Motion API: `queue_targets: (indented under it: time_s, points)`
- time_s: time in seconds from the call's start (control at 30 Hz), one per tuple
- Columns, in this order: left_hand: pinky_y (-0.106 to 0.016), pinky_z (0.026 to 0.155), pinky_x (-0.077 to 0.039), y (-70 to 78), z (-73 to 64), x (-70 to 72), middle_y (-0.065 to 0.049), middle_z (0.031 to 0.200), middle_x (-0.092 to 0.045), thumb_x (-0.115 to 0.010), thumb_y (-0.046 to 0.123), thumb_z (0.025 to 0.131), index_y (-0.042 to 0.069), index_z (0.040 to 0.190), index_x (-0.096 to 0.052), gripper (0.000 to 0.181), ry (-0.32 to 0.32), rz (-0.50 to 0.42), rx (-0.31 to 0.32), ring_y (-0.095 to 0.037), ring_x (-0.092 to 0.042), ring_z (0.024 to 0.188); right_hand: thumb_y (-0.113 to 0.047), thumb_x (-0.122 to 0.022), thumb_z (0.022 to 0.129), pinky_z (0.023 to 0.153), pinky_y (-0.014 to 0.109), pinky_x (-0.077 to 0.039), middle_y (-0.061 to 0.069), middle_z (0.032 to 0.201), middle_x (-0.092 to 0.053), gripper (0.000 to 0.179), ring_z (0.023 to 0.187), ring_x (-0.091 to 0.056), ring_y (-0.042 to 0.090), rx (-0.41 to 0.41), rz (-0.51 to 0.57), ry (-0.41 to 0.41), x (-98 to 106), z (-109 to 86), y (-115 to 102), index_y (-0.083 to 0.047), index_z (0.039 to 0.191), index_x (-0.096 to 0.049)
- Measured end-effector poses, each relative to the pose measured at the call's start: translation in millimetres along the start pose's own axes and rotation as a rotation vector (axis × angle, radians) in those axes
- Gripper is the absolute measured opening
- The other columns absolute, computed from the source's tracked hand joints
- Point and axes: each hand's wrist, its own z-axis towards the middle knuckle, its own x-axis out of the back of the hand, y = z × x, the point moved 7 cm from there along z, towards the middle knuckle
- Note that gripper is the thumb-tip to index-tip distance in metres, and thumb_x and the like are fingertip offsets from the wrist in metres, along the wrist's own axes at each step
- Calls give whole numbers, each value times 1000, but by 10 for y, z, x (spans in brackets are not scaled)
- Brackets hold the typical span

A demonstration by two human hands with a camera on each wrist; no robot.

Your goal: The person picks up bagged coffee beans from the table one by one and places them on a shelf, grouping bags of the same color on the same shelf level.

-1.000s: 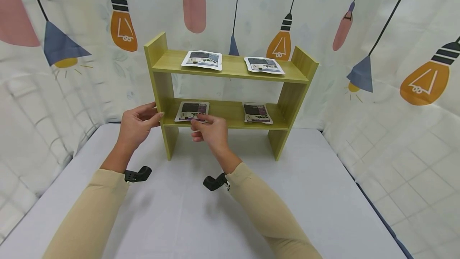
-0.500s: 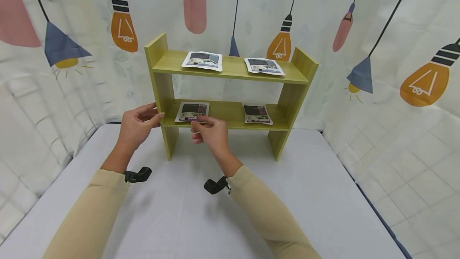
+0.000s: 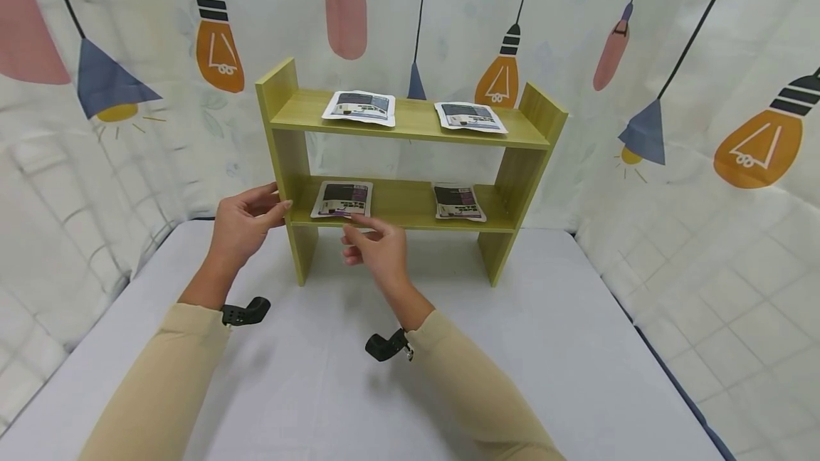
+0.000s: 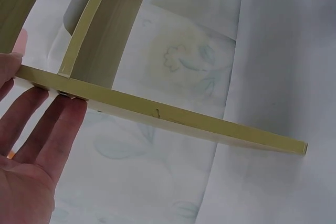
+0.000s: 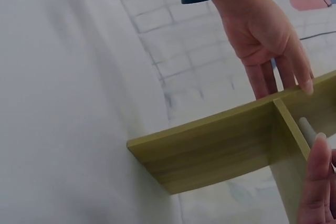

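Observation:
A small yellow-green wooden shelf [image 3: 403, 201] with two boards stands on the table. My left hand [image 3: 246, 219] holds its left side panel [image 4: 157, 109], the thumb at the front edge and the other fingers on the outer face. A flat dark-and-white pouch [image 3: 342, 199] lies on the lower board at the left. My right hand [image 3: 381, 247] is at the front of that pouch, thumb and forefinger apart. Whether the forefinger still touches the pouch or the board edge, I cannot tell. The right wrist view shows only part of the right hand [image 5: 316, 187] beside the lower board.
Another pouch [image 3: 458, 202] lies on the lower board at the right. Two more, a left pouch [image 3: 361, 107] and a right pouch [image 3: 470, 117], lie on the top board. White cloth covers the table [image 3: 307, 375]. A lamp-print curtain [image 3: 282, 6] hangs behind the shelf.
My right thumb has parted from the forefinger, and the right hand has drawn slightly back and down from the left lower pouch. My left hand stays on the side panel.

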Motion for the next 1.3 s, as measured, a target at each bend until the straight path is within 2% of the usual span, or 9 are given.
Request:
queue_targets:
  time_s: [0.13, 0.33, 0.43, 0.6, 0.87, 1.0, 1.13, 1.23, 1.3]
  points:
    - [-13, 77, -59, -9, -2, -3, -15, 134, -68, -71, 38, 96, 24, 149, -56, 56, 1, 3, -1, 5, -65, 100, -12, -79, 90, 57, 33, -64, 23, 87, -77, 31, 56, -71, 12, 36, 2, -10, 58, -70, 7, -10, 121, -77]
    - [-11, 78, -58, 20, -34, -14, -10, 141, -65, -70, 38, 97, 23, 149, -56, 56, 12, 12, -2, -22, -67, 120, -16, -78, 91, 59, 34, -65, 20, 89, -78, 33, 59, -72, 12, 34, 14, -33, 176, -150, 9, -12, 124, -75]
    - [-10, 78, -57, 29, -52, -16, -8, 145, -62, -69, 39, 97, 22, 148, -56, 56, 22, 19, -12, -28, -65, 124, -17, -78, 92, 60, 33, -65, 13, 87, -79, 34, 60, -72, 13, 19, 27, -39, 258, -177, 17, -12, 125, -75]
    - [-10, 79, -57, -8, -84, -8, -7, 147, -61, -68, 42, 97, 20, 148, -57, 56, 40, 53, -40, -20, -67, 120, -20, -77, 93, 62, 33, -65, 3, 85, -79, 33, 61, -71, 13, 32, 12, -53, 413, -210, 8, -14, 125, -75]
    - [-9, 78, -56, -99, -204, -15, -8, 144, -63, -67, 40, 99, 17, 147, -58, 54, 62, 70, -67, 5, -66, 106, -23, -77, 93, 64, 34, -65, 4, 85, -79, 30, 62, -71, 14, 77, -66, -50, 739, -295, -60, -14, 122, -76]
    - [-6, 79, -54, -130, -286, -39, -11, 140, -66, -64, 37, 101, 15, 145, -60, 49, 67, 100, -114, 11, -63, 101, -22, -77, 93, 63, 33, -65, 3, 85, -79, 31, 62, -70, 14, 94, -88, -27, 972, -354, -98, -12, 122, -76]
    - [0, 79, -49, -153, -371, -67, -12, 134, -69, -62, 31, 103, 13, 142, -62, 43, 79, 185, -164, -9, -71, 105, -21, -78, 93, 61, 33, -65, 5, 87, -79, 32, 62, -70, 15, 122, -110, -5, 1213, -411, -149, -9, 122, -76]
    - [4, 81, -43, -173, -435, -83, -14, 132, -70, -62, 27, 104, 11, 140, -63, 40, 71, 246, -196, -27, -71, 109, -20, -77, 93, 60, 35, -65, 6, 87, -79, 31, 62, -70, 15, 147, -148, 4, 1388, -450, -195, -6, 121, -75]
    - [4, 84, -43, -183, -479, -78, -15, 131, -70, -62, 26, 104, 9, 139, -64, 39, 61, 283, -219, -32, -71, 110, -18, -77, 93, 60, 36, -65, 6, 88, -79, 31, 62, -71, 16, 158, -181, 17, 1514, -466, -217, -4, 121, -75]
